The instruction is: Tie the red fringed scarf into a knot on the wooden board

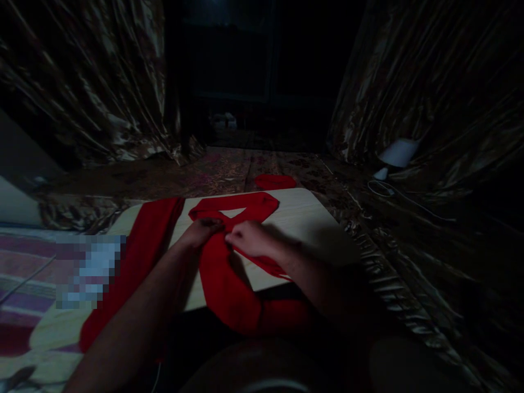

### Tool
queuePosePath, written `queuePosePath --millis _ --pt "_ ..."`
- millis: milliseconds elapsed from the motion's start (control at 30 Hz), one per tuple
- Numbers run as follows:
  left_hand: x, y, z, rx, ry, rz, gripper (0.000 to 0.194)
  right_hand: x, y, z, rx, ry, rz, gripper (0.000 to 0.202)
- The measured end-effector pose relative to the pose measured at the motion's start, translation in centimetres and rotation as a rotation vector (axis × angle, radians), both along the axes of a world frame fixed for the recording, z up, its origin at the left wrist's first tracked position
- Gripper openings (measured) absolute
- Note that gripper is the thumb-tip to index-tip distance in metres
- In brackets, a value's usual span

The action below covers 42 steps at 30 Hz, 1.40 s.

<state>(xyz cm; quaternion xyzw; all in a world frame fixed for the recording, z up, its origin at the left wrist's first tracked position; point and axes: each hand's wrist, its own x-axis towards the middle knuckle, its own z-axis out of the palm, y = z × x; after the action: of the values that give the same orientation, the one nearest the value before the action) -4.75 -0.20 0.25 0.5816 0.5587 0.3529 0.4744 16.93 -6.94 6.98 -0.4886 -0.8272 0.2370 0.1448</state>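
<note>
A long red cloth strip (227, 284) lies looped on a pale board (323, 224), its near end hanging over the edge toward my lap. My left hand (206, 230) pinches the strip near where it crosses itself. Close beside it, the curled fingers of my right hand (250, 238) grip the same strip. Dim light hides the fingertips in part. To the left, a wide folded red cloth (141, 251) stretches along the board, partly behind my left forearm.
Beyond the board's far edge lies a small red cloth piece (275, 181). A white lamp (399, 153) with a cord stands on the right. Patterned curtains (123, 109) hang on both sides. Striped bedding (24, 267) is at left, next to a blurred-out patch.
</note>
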Motion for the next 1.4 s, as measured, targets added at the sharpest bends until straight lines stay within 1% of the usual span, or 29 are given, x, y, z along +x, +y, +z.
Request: queuePosePath --millis 67,100,133,200,233,300,367,400,467,600,700,800,933,1000,1100,1167,1267,1333,1400 --pt "0.0 -0.1 -0.5 0.006 -0.002 0.006 0.057 2.3 4.0 0.0 0.246 -0.111 -0.225 0.031" --pt "0.1 -0.1 -0.5 0.014 0.013 0.013 0.055 3.6 6.1 -0.1 0.334 -0.175 -0.284 0.030" --pt "0.2 -0.2 -0.5 0.026 0.032 0.021 0.051 4.9 8.1 -0.3 0.394 -0.237 -0.305 0.029" --pt "0.4 -0.2 -0.5 0.042 0.054 0.025 0.045 7.2 11.4 -0.9 0.448 -0.343 -0.263 0.032" --pt "0.5 -0.2 -0.4 0.042 0.051 0.025 0.042 8.1 12.7 -1.3 0.449 -0.385 -0.218 0.033" --pt "0.6 -0.3 -0.3 0.029 0.024 0.029 0.038 9.4 14.4 -2.1 0.399 -0.447 -0.112 0.035" --pt "0.6 -0.4 0.0 0.012 0.001 0.041 0.036 9.9 15.3 -2.9 0.361 -0.481 -0.037 0.037" --pt "0.6 -0.5 0.1 0.002 -0.007 0.041 0.035 10.0 15.4 -3.2 0.358 -0.488 -0.021 0.038" --pt "0.5 -0.8 0.5 -0.033 -0.040 0.026 0.037 9.9 15.5 -3.6 0.379 -0.486 -0.041 0.044" --pt "0.1 -1.3 1.2 -0.142 -0.191 -0.041 0.050 9.7 15.3 -3.7 0.433 -0.449 -0.190 0.054" --pt "0.1 -1.4 1.3 -0.170 -0.230 -0.044 0.053 10.1 15.2 -3.7 0.469 -0.396 -0.246 0.051" --pt "0.1 -1.5 1.5 -0.167 -0.193 -0.046 0.048 10.8 15.2 -3.7 0.457 -0.405 -0.249 0.047" --pt "0.1 -1.6 1.6 -0.181 -0.279 -0.088 0.049 11.4 14.8 -3.5 0.471 -0.414 -0.281 0.047" --pt "0.0 -1.4 1.3 -0.169 -0.247 -0.085 0.050 11.5 14.4 -3.4 0.438 -0.470 -0.293 0.044" --pt "-0.4 -0.9 0.6 -0.120 -0.096 -0.061 0.053 11.3 13.8 -3.1 0.324 -0.602 -0.264 0.038" --pt "-0.5 -0.7 0.2 -0.086 -0.030 -0.089 0.056 10.8 13.2 -3.0 0.306 -0.639 -0.292 0.035" --pt "-0.7 -0.7 0.1 -0.072 0.005 -0.185 0.056 9.5 11.9 -2.8 0.385 -0.629 -0.336 0.032" --pt "-0.6 -1.0 0.4 -0.091 0.014 -0.250 0.055 8.1 10.7 -2.6 0.487 -0.569 -0.306 0.032" --pt "-0.4 -1.3 0.9 -0.097 0.039 -0.267 0.053 6.5 9.6 -2.6 0.576 -0.482 -0.236 0.031"
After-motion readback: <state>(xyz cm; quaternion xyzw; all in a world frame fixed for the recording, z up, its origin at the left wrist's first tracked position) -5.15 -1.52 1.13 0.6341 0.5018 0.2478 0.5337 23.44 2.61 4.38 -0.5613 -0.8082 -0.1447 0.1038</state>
